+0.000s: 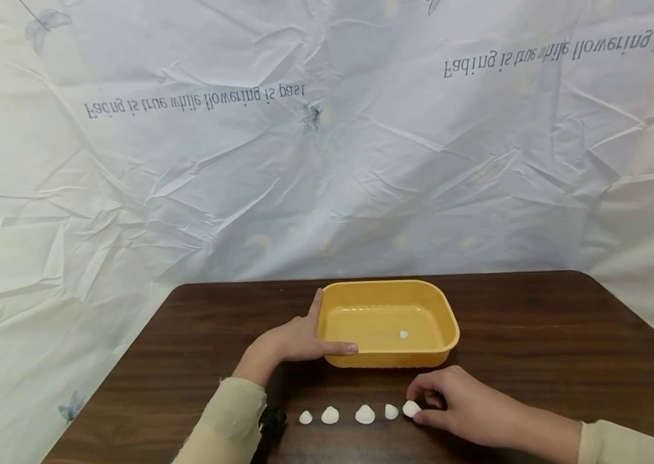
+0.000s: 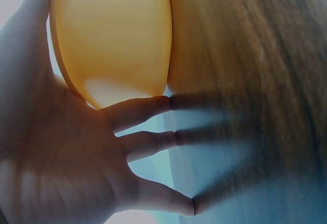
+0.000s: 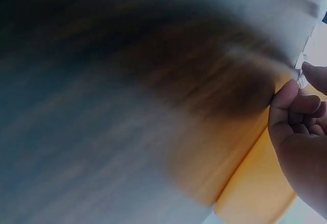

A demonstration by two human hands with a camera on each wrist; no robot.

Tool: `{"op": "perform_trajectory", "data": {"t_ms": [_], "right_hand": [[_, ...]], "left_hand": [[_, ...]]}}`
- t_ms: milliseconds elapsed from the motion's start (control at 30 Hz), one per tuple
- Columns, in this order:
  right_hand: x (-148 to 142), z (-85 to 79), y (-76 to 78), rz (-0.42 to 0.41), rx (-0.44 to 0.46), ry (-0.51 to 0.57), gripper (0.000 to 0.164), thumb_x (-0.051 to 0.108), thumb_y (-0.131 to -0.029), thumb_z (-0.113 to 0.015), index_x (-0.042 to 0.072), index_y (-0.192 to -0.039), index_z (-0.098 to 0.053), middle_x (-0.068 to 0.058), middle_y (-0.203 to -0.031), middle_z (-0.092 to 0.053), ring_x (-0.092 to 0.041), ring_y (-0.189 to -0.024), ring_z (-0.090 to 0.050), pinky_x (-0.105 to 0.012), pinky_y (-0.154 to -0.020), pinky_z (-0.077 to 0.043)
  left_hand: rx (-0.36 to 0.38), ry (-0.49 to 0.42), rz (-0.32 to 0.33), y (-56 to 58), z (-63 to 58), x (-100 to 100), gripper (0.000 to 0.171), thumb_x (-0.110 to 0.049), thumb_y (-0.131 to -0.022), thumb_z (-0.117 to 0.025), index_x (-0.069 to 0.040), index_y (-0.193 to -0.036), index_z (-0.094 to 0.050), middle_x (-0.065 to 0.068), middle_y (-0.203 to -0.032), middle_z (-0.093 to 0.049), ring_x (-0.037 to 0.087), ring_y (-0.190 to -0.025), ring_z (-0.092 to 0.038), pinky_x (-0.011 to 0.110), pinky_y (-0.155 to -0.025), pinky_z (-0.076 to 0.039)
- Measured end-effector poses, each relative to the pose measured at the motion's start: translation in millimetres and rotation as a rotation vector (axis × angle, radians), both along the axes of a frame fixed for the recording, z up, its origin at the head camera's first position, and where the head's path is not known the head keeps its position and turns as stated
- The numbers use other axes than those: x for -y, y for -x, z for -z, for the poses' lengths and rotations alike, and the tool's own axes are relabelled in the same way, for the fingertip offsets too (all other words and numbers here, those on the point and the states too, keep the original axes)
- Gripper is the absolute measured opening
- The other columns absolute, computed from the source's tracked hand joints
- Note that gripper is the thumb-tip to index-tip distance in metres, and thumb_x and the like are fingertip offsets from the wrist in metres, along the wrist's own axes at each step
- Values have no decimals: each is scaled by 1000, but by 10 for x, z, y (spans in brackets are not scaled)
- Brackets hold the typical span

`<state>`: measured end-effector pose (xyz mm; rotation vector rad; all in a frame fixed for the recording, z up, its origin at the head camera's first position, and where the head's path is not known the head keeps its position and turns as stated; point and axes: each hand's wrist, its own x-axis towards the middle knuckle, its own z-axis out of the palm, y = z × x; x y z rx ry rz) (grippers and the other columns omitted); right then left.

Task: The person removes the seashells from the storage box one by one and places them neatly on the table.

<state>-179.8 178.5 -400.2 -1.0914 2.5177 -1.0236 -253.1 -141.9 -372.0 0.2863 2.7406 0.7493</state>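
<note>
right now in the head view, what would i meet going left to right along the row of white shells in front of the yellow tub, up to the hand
Small white shell → wider white shell → widest white shell → narrow white shell → pinched white shell → right hand

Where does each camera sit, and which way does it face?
Head: on the head, facing forward and down at table, yellow tub and white pieces; left hand, right hand and both sleeves show.
Left wrist: on that wrist, facing the tub's side; palm and fingers show.
Right wrist: on that wrist, looking across the table; the pinching hand shows at right.
Head and right wrist share the right hand's pinch and the tub.
</note>
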Motion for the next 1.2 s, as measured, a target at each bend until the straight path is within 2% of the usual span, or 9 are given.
{"op": "perform_trajectory", "data": {"t_ms": [200,433,700,1200], "right_hand": [[-33,30,8,8,10,0,13,30,-98,-79,21,-106,-74,18,-72,-43,7,-65,-40,-21,-62,-43],[-18,23,24,5,48,-3,14,30,-97,-80,20,-105,-75,18,-72,-43,6,-64,-40,-21,-62,-43],[-10,37,30,13,35,-18,13,29,-97,-80,20,-104,-75,18,-71,-42,6,-64,-40,-21,-62,-43],[-4,38,30,37,71,-9,17,31,-95,-82,18,-105,-75,15,-70,-42,4,-63,-39,-22,-62,-41]], "left_hand": [[-1,-9,2,-4,-9,2,147,-83,-76,-76,-23,-171,18,22,-129,-68,20,-102,-65,44,-98,-53],[4,-19,4,-13,-20,8,146,-82,-76,-77,-24,-170,19,18,-121,-69,20,-100,-65,43,-95,-53],[7,2,-4,-25,-24,0,145,-85,-76,-75,-26,-170,20,24,-136,-66,23,-112,-67,46,-101,-53],[13,6,-5,-20,-19,3,144,-85,-77,-74,-28,-170,19,28,-147,-60,33,-130,-65,50,-108,-52]]}}
